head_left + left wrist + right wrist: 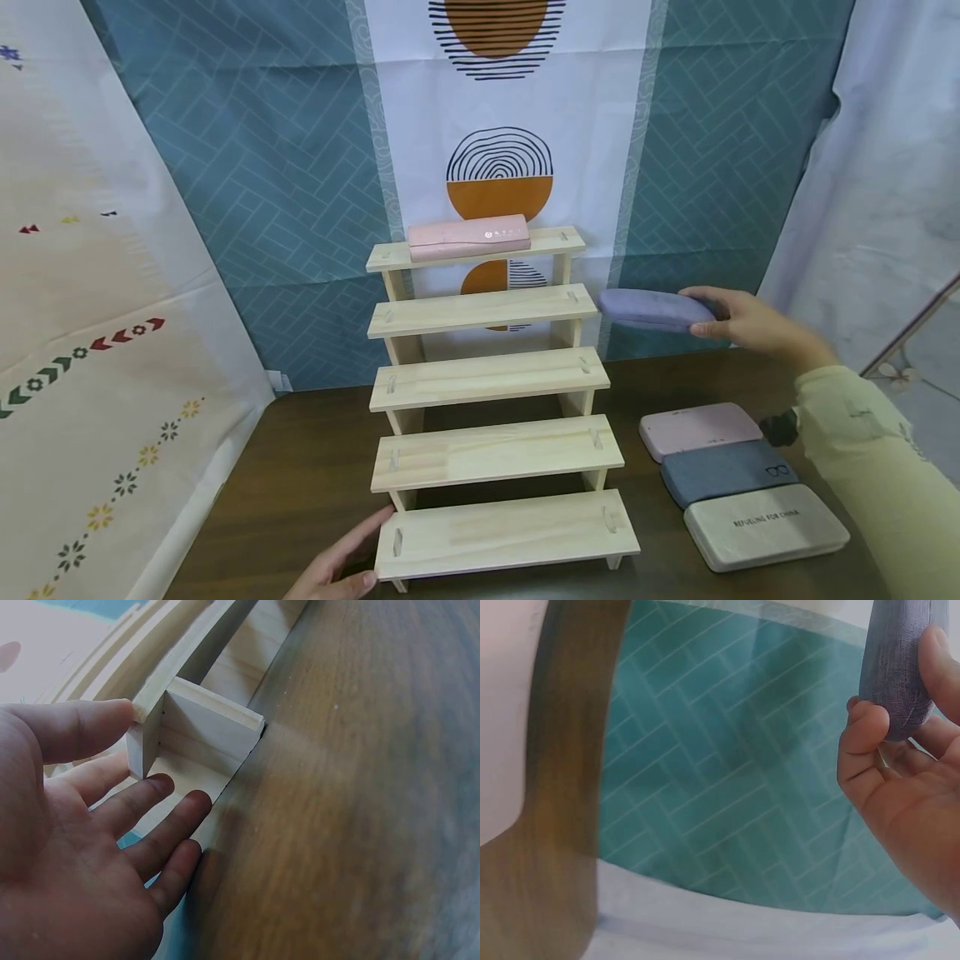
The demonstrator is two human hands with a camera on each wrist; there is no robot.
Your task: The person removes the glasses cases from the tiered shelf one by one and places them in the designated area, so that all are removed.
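My right hand (757, 325) grips one end of a lavender glasses case (652, 309), held in the air to the right of the second-highest board of a pale wooden stepped display shelf (487, 379). In the right wrist view, thumb and fingers wrap the rounded end of that case (900, 667). Down at the lowest board, my left hand (337, 567) holds its left end between thumb and index finger; the other fingers lie loosely extended beside the shelf leg (206, 720). A pink glasses case (468, 238) lies on the top board.
Right of the shelf, on the dark wooden table (300, 467), lie a light pink case (701, 427), a blue-grey case (727, 471) and a white lettered case (765, 527). A patterned teal cloth (262, 167) hangs behind the shelf, with pale cloths at both sides.
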